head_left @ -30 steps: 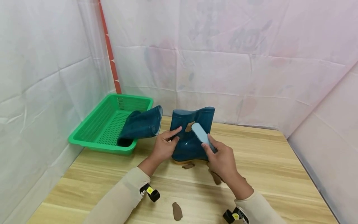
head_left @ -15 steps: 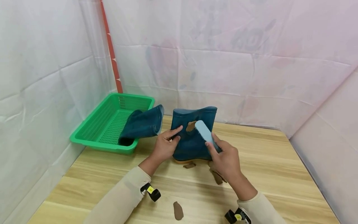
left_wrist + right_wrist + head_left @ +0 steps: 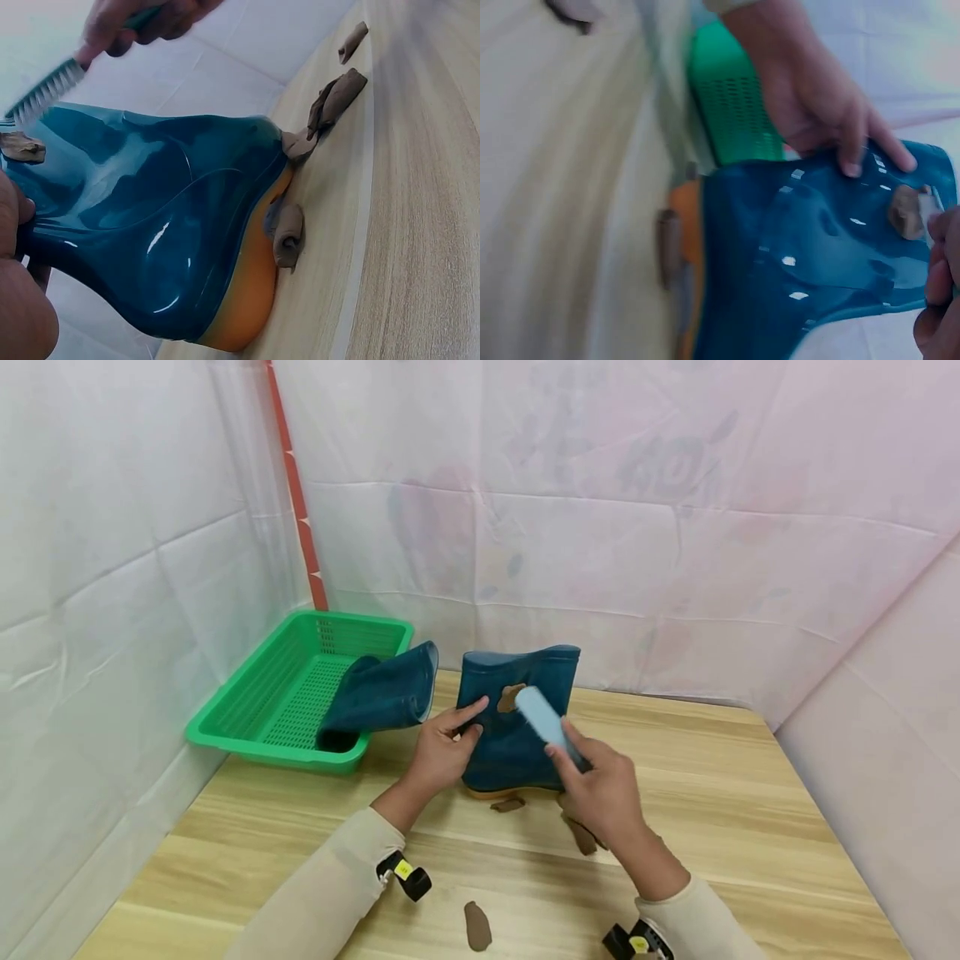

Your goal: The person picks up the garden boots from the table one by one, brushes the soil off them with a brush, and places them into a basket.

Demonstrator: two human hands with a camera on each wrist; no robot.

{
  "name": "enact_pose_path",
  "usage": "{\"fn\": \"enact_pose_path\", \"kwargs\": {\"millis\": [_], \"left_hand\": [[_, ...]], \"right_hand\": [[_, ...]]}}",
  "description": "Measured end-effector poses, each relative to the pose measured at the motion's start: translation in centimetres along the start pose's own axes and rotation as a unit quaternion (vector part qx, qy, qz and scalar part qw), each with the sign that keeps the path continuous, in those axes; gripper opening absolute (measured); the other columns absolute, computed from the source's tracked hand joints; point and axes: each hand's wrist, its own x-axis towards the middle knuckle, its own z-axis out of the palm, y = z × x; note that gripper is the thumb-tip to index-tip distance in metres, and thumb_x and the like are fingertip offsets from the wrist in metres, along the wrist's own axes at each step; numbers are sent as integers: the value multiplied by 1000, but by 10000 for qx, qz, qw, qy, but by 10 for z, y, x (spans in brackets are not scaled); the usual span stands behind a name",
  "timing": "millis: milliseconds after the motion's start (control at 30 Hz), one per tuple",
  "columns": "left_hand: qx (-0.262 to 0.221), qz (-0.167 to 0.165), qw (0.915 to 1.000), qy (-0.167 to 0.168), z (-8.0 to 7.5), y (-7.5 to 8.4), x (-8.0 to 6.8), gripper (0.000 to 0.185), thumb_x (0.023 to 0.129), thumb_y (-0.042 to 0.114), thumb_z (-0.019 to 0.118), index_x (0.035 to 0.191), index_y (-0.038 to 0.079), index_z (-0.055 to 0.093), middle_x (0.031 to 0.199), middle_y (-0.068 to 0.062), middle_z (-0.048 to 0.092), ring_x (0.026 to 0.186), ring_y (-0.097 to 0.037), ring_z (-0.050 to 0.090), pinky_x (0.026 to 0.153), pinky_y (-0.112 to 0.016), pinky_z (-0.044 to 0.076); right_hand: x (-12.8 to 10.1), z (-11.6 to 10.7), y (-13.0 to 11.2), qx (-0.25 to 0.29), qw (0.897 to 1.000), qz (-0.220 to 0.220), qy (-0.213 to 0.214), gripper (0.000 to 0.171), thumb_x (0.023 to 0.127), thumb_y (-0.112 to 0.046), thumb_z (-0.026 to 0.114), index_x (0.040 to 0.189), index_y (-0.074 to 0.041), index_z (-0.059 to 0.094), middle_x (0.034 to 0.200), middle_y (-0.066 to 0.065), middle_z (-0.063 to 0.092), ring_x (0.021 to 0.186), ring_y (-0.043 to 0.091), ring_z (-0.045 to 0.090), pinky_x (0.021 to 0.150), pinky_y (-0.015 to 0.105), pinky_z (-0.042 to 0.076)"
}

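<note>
Teal rubber, glossy, with a tan sole: the boot (image 3: pixel 517 727) stands upright near the middle of the table (image 3: pixel 750 827), toward its back edge. A brown clump (image 3: pixel 510 697) sticks to its shaft near the top. The left hand (image 3: pixel 442 750) steadies the boot from the left, its fingers (image 3: pixel 855 150) lying along the shaft and thumb beneath, holding the shaft. The right hand (image 3: pixel 603 789) is curled tight round the handle of a light blue brush (image 3: pixel 543 718), whose bristles (image 3: pixel 41 94) meet the boot just beside the clump. More brown pieces (image 3: pixel 581 835) lie on the table at the boot's sole, one small bit (image 3: pixel 507 805) right by the heel and another (image 3: pixel 476 927) nearer the person. To the left, a second boot (image 3: pixel 382 697) lies on its side, half in a green basket (image 3: pixel 247 693) at the table's left rear corner. Pale sheeting hangs behind and on both sides.
</note>
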Motion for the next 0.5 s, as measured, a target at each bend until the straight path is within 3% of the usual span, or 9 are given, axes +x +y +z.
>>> {"fn": "enact_pose_path", "kwargs": {"millis": [67, 167, 333, 400, 500], "left_hand": [[46, -22, 10000, 16, 0, 1, 0, 43, 97, -6, 65, 136, 13, 68, 91, -10, 62, 57, -17, 37, 57, -29, 36], [159, -80, 9998, 93, 1, 3, 0, 43, 96, -10, 64, 135, 8, 67, 89, -14, 62, 59, -17, 36, 58, -29, 35], [252, -93, 9996, 99, 2, 18, -1, 43, 95, -14, 62, 134, 3, 66, 94, -22, 64, 64, -16, 40, 62, -29, 36], [232, -63, 9997, 68, 2, 27, -2, 43, 95, -14, 61, 134, 2, 66, 98, -22, 65, 65, -15, 41, 63, -29, 36], [172, -40, 9998, 58, 2, 34, -2, 42, 95, -14, 61, 134, 1, 66, 94, -20, 64, 62, -15, 39, 62, -29, 36]], "right_hand": [[6, -2, 0, -24, 9994, 265, 200, 46, 90, -12, 81, 133, -1, 66, 108, 22, 74, 74, 26, 71, 53, 31, 51], [7, 2, -1, -40, 9986, 513, -133, 47, 94, -19, 77, 137, -3, 64, 108, 21, 73, 72, 22, 68, 52, 28, 50], [-8, 10, -1, -123, 9961, 58, -874, 48, 93, -19, 78, 136, -2, 64, 90, 13, 74, 60, 7, 56, 48, 23, 43], [-11, 9, -1, -192, 9960, -124, -862, 48, 92, -18, 79, 135, -2, 65, 85, 10, 73, 59, 5, 53, 47, 23, 42], [-5, 3, -1, -112, 9990, -90, -413, 48, 90, -14, 81, 134, -1, 66, 88, 15, 74, 57, 10, 56, 46, 24, 43]]}}
